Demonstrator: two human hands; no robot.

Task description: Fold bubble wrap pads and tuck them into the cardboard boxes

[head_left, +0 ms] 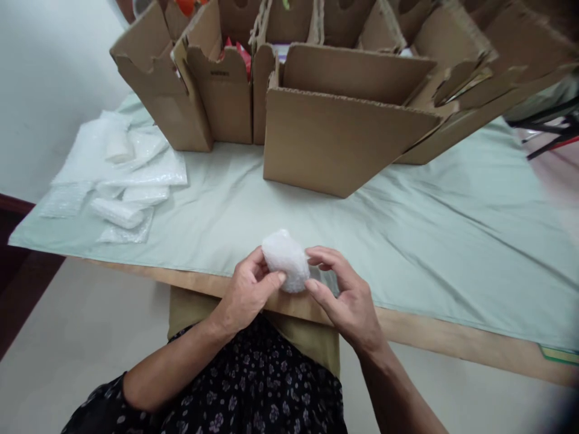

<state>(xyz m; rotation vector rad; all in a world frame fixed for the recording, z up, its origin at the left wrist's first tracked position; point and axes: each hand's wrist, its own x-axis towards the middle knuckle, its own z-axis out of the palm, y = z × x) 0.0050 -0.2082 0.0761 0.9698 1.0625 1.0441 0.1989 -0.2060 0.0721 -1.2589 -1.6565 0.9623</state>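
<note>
Small, puffy, whitish and faintly dimpled: a bubble-wrap bundle (286,258), roughly oval and tilted, held over the front edge of the cloth-covered surface (425,330). Gripped along its left side by the left hand (251,286), thumb pressed across the near face, fingers tucked behind. Opposite, the right hand (348,295), thumb and fingers parted and curved beside the bundle's right edge; cannot tell whether touching. Forearms angled inward.

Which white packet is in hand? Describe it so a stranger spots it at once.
Find the green cloth, then its near edge, below the front box in view. There, the left hand holds a small white packet, the right hand at its side. Unlike the white wraps heaped at left, it is held.
</note>
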